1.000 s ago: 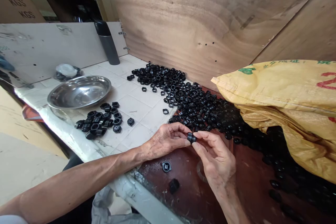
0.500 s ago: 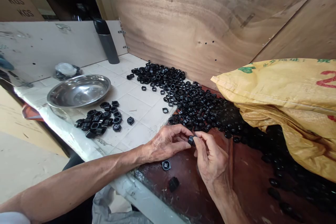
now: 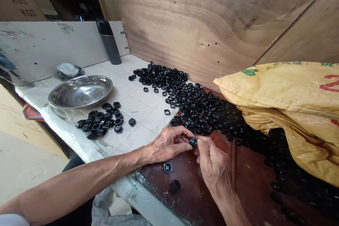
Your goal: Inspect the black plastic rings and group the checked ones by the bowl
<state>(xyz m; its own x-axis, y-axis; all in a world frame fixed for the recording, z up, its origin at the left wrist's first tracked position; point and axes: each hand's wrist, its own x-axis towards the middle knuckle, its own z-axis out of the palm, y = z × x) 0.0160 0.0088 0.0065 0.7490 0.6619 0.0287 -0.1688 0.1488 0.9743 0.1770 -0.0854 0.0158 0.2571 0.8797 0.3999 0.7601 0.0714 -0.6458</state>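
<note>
Your two hands meet over the near part of the worktop (image 3: 251,173), pinched on one small black fitting (image 3: 193,142) between them. Your left hand (image 3: 169,144) has it by thumb and fingertips, with the forearm crossing in from the left. Your right hand (image 3: 214,160) closes thumb and forefinger on the fitting's right end; the fingers cover much of that end, so you cannot quite tell whether a second piece is pinched there.

The fitting sits above the reddish-brown section of the surface, just in front of a long heap of black rings and caps (image 3: 185,99). This heap runs from the white tiled section, along the foot of the plywood board (image 3: 201,21), toward a yellow sack (image 3: 280,88) at your right, where it turns too dark to pick out single pieces. Below your hands lie a round black part (image 3: 167,167) with a pale centre and, near it, a darker black piece (image 3: 174,186).

On the tiles at your left, a small cluster of black fittings (image 3: 97,123) lies near a shiny metal bowl (image 3: 81,93), with a single black cap (image 3: 131,122) just to the cluster's right. A dark grey bottle (image 3: 111,47) stands farther back.
</note>
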